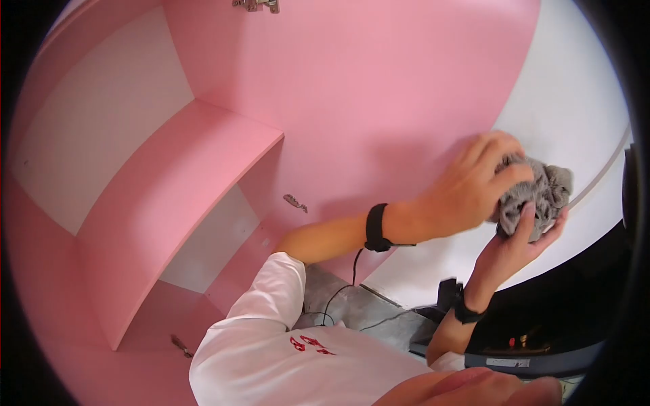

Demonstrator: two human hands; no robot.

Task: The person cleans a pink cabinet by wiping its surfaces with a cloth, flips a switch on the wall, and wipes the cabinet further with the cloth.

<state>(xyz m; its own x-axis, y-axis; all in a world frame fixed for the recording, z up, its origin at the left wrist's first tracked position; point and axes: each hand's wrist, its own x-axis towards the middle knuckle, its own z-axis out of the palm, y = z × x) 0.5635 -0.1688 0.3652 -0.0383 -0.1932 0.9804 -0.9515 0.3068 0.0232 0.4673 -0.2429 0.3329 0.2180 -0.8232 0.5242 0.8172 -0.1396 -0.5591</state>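
Observation:
A bunched grey cloth (538, 196) with a fluffy surface is held up in front of the white panel, at the right. From above and the left, my left hand (474, 183) curls its fingers over it. Below it, my right hand (518, 247) grips the cloth's lower side, thumb pressed on the front and fingers partly hidden behind. Both hands are closed on the same cloth. Each wrist wears a black strap. Beside my left hand is the wide pink panel (379, 88).
A pink shelf (183, 169) with compartments stands on the left. Metal hinges (296, 202) stick out from the pink surfaces. The white panel (575, 88) adjoins at the right. Black cables (332, 303) trail over the grey floor (338, 298). A black container-like object (555, 304) lies at lower right.

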